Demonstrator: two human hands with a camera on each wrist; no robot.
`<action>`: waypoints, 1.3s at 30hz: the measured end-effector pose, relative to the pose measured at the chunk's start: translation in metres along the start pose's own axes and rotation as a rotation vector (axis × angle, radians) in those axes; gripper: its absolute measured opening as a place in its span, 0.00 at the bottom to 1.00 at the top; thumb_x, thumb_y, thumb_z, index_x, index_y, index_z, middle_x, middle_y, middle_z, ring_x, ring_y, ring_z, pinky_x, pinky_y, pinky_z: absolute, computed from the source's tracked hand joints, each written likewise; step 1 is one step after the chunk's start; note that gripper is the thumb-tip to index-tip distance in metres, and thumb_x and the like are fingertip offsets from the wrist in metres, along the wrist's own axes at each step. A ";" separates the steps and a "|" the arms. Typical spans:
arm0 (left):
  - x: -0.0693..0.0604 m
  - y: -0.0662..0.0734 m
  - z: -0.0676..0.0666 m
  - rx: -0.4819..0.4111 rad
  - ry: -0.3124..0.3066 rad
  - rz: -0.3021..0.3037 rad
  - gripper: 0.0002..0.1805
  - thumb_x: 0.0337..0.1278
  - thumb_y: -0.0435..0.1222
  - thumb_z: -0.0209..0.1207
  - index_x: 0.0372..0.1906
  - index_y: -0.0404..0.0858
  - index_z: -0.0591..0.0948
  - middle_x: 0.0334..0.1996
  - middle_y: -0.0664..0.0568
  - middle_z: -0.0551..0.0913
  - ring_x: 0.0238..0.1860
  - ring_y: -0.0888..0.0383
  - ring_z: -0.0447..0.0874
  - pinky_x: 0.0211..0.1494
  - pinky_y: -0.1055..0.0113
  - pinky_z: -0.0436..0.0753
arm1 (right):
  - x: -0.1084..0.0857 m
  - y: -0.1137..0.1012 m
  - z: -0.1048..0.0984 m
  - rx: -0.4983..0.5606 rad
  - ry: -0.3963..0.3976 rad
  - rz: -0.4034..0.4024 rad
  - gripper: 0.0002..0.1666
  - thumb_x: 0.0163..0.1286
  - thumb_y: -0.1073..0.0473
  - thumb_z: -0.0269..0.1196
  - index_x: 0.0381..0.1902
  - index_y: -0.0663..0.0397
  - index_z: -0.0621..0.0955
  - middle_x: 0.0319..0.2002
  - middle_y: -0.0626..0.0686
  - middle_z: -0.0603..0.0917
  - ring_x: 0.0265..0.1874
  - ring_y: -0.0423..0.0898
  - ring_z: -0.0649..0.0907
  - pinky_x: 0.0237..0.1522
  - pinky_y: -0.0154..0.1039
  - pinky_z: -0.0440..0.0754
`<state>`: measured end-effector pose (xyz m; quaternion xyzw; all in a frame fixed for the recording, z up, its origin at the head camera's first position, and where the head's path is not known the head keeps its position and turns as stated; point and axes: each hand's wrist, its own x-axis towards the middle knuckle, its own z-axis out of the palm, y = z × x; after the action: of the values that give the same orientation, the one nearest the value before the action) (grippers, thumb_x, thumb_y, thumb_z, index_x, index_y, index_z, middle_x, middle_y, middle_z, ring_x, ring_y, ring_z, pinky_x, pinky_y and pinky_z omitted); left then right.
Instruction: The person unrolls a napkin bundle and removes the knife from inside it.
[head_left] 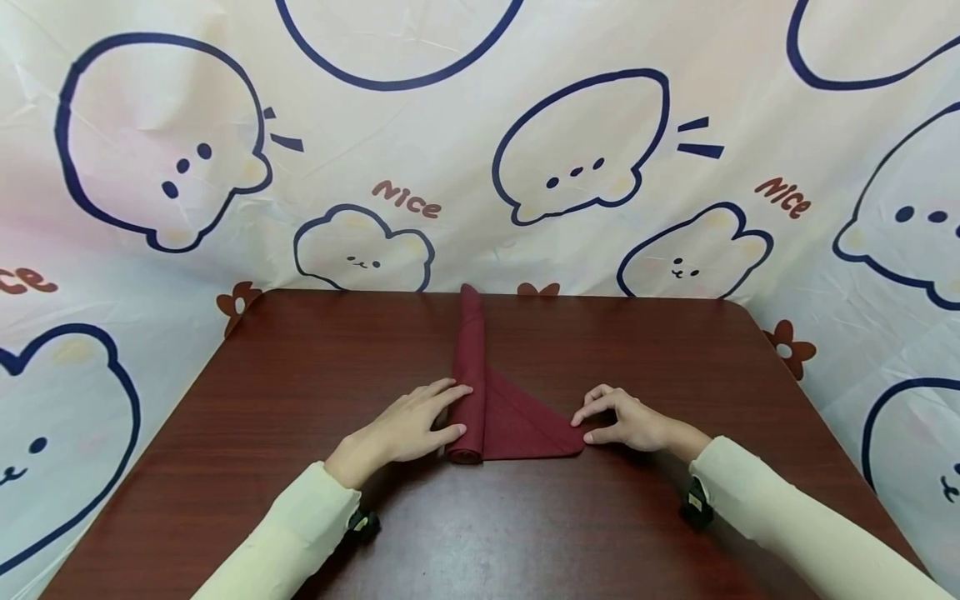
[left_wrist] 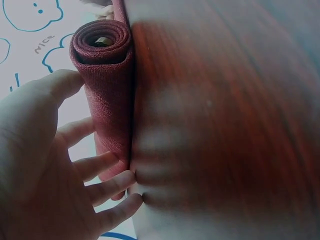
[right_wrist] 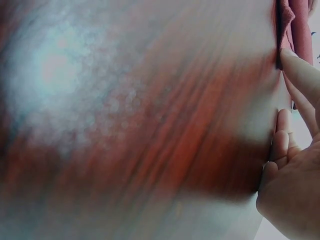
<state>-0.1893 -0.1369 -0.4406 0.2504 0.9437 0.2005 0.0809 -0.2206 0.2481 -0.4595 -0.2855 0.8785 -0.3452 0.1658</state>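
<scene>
A dark red cloth napkin point(head_left: 517, 425) lies on the table, its left part rolled into a long tube that narrows toward the far end. From the roll a flat triangular flap extends to the right. The near end of the roll point(left_wrist: 102, 45) shows spiral layers in the left wrist view. My left hand point(head_left: 405, 425) rests against the roll's left side, fingers spread and fairly straight, fingertips touching the cloth. At the flap's right corner my right hand point(head_left: 630, 422) pinches the cloth between thumb and index finger; its other fingers are bent.
The brown wooden table point(head_left: 337, 350) has rounded far corners. Behind and beside it hangs a pale curtain point(head_left: 465, 150) with cartoon drawings. Each wrist wears a small dark device point(head_left: 696, 504) below a pale sleeve point(head_left: 795, 517).
</scene>
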 end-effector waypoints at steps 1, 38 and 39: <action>0.000 0.000 0.000 -0.001 -0.001 0.001 0.32 0.70 0.53 0.55 0.76 0.53 0.67 0.77 0.44 0.65 0.74 0.39 0.66 0.70 0.34 0.67 | 0.000 0.000 0.000 0.001 0.000 -0.001 0.11 0.64 0.55 0.72 0.45 0.40 0.89 0.50 0.50 0.76 0.54 0.46 0.72 0.57 0.58 0.66; 0.031 0.026 -0.002 0.146 -0.050 0.121 0.29 0.66 0.58 0.58 0.67 0.51 0.78 0.79 0.45 0.60 0.77 0.43 0.59 0.71 0.40 0.68 | -0.001 -0.004 0.000 0.008 -0.007 -0.001 0.12 0.64 0.55 0.71 0.46 0.44 0.88 0.51 0.52 0.76 0.55 0.49 0.71 0.57 0.53 0.68; 0.030 0.025 -0.002 0.142 -0.047 0.123 0.29 0.66 0.57 0.58 0.66 0.50 0.79 0.79 0.45 0.60 0.77 0.43 0.59 0.71 0.39 0.68 | -0.002 -0.004 0.000 0.005 -0.005 -0.001 0.12 0.64 0.55 0.71 0.46 0.44 0.88 0.51 0.52 0.76 0.55 0.49 0.71 0.57 0.54 0.68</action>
<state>-0.2048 -0.1023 -0.4295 0.3176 0.9362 0.1319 0.0727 -0.2181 0.2468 -0.4566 -0.2864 0.8772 -0.3465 0.1687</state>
